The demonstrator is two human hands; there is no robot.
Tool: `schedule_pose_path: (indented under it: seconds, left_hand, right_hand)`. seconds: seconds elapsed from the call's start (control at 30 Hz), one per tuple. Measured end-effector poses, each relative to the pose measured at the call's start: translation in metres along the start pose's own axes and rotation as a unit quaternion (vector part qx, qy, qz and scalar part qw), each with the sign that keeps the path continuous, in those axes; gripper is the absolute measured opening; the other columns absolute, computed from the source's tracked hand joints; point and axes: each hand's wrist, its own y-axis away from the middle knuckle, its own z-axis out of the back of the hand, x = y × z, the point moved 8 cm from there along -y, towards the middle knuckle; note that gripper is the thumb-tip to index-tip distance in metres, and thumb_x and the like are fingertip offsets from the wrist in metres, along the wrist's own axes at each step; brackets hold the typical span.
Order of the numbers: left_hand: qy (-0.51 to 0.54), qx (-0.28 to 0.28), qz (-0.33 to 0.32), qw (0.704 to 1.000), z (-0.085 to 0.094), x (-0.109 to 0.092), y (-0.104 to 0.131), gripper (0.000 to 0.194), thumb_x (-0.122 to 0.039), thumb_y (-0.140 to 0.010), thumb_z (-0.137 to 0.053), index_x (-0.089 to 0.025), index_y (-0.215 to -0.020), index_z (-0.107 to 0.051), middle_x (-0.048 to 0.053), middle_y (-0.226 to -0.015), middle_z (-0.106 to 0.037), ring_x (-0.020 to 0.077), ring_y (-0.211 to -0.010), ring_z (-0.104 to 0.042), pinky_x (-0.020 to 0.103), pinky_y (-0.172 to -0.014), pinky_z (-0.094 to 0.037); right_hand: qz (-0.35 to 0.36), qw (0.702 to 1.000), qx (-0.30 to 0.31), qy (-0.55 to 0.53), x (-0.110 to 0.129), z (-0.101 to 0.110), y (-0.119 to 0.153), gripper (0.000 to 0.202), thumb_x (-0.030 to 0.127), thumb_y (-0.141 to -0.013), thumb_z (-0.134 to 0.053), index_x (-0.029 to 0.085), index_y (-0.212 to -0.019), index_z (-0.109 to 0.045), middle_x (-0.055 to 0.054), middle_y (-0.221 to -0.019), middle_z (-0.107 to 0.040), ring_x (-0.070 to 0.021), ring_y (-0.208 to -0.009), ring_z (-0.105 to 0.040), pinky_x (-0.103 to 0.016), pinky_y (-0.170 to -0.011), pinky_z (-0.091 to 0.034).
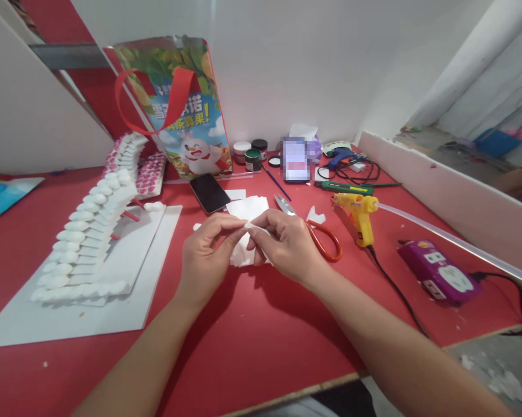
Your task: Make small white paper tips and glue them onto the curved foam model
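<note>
Both hands meet over the middle of the red table, fingertips together. My left hand [211, 249] pinches one side of a small white piece [248, 225], which looks like paper or tissue. On its other side my right hand [287, 240] grips it between thumb and fingers. Beneath and behind the fingers lie white paper sheets [249, 207]. Scissors with red-orange handles [339, 250] rest just right of my right hand, blades pointing away. A scrap of white paper [316, 215] lies near them.
White petal-like model [80, 231] on boards at left; patterned bag [186, 116], black phone [209, 193] and paint jars [252, 159] behind. Lit phone [296, 160], green cutter [345, 187], yellow glue gun [360, 217] with cord, and purple box [438, 271] at right.
</note>
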Motion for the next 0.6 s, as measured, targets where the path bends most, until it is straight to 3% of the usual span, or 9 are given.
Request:
schedule_pose_path:
  seconds: [0.13,0.4,0.5,0.6]
  left_hand:
    - [0.022,0.052,0.018,0.998,-0.006,0.008,-0.001,0.016,-0.026,-0.095,-0.067,-0.025,-0.103,-0.08,0.004,-0.105,-0.079,0.0206,-0.097,-0.073,0.033,-0.088,-0.058]
    - [0.0,0.039,-0.007,0.999,-0.009,0.003,0.003,0.02,-0.025,-0.098,-0.061,-0.025,-0.108,-0.079,0.005,-0.108,-0.078,0.0207,-0.098,-0.072,0.032,-0.088,-0.056]
    - [-0.033,0.014,-0.027,0.999,-0.004,-0.002,0.001,0.019,-0.024,-0.099,-0.059,-0.024,-0.105,-0.078,0.005,-0.102,-0.075,0.0198,-0.095,-0.07,0.031,-0.085,-0.054]
    - [-0.049,0.0,-0.024,0.999,0.0,-0.002,-0.001,0.018,-0.024,-0.1,-0.058,-0.023,-0.102,-0.075,0.005,-0.101,-0.073,0.0195,-0.095,-0.068,0.03,-0.085,-0.053]
  right_hand:
    - [0.018,0.998,0.003,0.052,0.001,0.003,-0.001,0.014,0.021,-0.092,-0.06,0.018,-0.078,-0.058,0.0,-0.066,-0.069,-0.0104,-0.05,-0.063,-0.022,-0.052,-0.047]
    - [0.009,1.0,0.001,0.003,-0.002,0.002,-0.001,0.019,0.028,-0.091,-0.068,0.018,-0.078,-0.06,0.001,-0.065,-0.069,-0.0114,-0.049,-0.064,-0.022,-0.051,-0.049]
    - [-0.048,0.994,0.028,-0.099,-0.008,-0.003,-0.004,0.031,0.042,-0.083,-0.08,0.017,-0.081,-0.062,-0.001,-0.071,-0.072,-0.0135,-0.054,-0.069,-0.024,-0.056,-0.056]
    - [-0.166,0.955,0.071,-0.237,-0.021,-0.012,-0.005,0.04,0.054,-0.088,-0.075,0.016,-0.088,-0.064,-0.008,-0.078,-0.076,-0.0186,-0.062,-0.074,-0.032,-0.062,-0.063]
